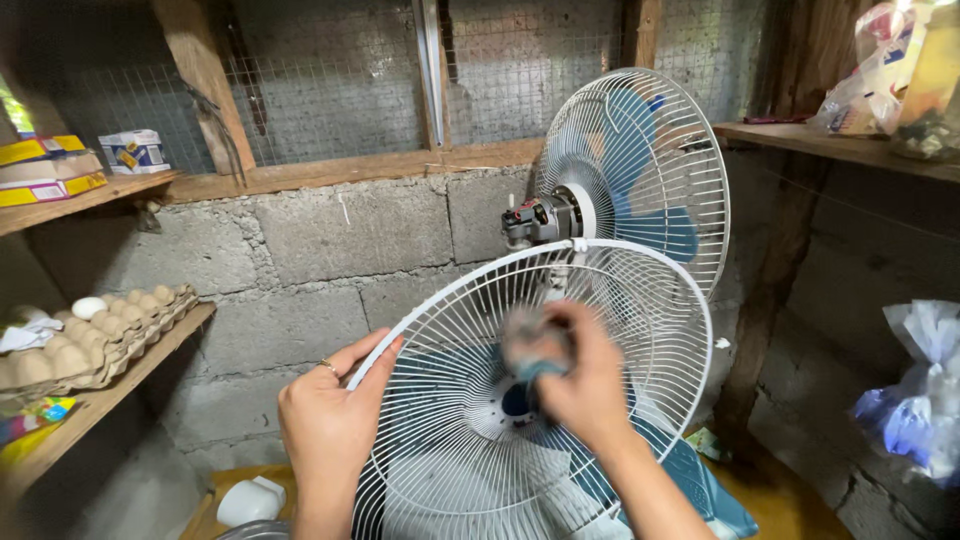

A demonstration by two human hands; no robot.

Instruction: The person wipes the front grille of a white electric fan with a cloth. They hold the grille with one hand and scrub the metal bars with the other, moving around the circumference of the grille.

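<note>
The right hand [585,385] is clamped on a blurred cloth [530,345], pressed against the white fan grille [450,470]. The left hand [325,420] grips the grille's left rim. Behind stands the fan [640,170], against the block wall [340,240].

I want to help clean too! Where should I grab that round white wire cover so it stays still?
Grab the white fan guard by its thick outer rim, from the left side, just as the left hand does. The rim is a firm ring, while the thin inner wires look likely to bend. That seems to leave the middle free, where the right hand presses a cloth.
</note>
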